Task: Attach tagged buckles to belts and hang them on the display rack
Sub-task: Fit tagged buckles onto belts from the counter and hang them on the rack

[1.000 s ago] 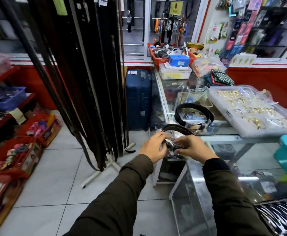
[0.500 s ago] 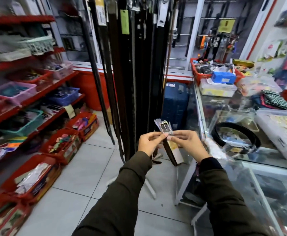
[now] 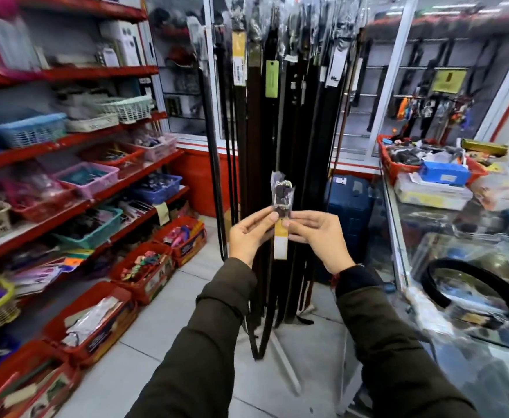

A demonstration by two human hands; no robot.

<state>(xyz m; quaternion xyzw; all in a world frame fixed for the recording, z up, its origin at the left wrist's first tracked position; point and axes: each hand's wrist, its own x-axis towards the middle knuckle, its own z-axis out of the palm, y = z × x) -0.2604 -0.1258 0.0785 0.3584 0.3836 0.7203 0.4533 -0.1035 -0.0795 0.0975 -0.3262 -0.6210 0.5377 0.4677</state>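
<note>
My left hand (image 3: 248,236) and my right hand (image 3: 319,236) together hold a dark belt by its top end, upright in front of me. Its plastic-wrapped buckle (image 3: 282,191) sticks up above my fingers. A yellow and white tag (image 3: 280,241) hangs below them. The strap drops down between my hands and is hard to tell from the belts behind. The display rack (image 3: 280,95) stands just beyond, full of hanging dark belts with tags.
Red shelves (image 3: 75,146) with baskets run along the left, and red bins (image 3: 138,270) line the floor. A glass counter (image 3: 404,224) stands at the right with a coiled black belt (image 3: 470,276) on it. A blue suitcase (image 3: 349,203) sits behind the rack.
I have turned left from the glass counter toward the rack. Both hands have lifted the belt's buckle end from counter height up in front of the hanging belts.
</note>
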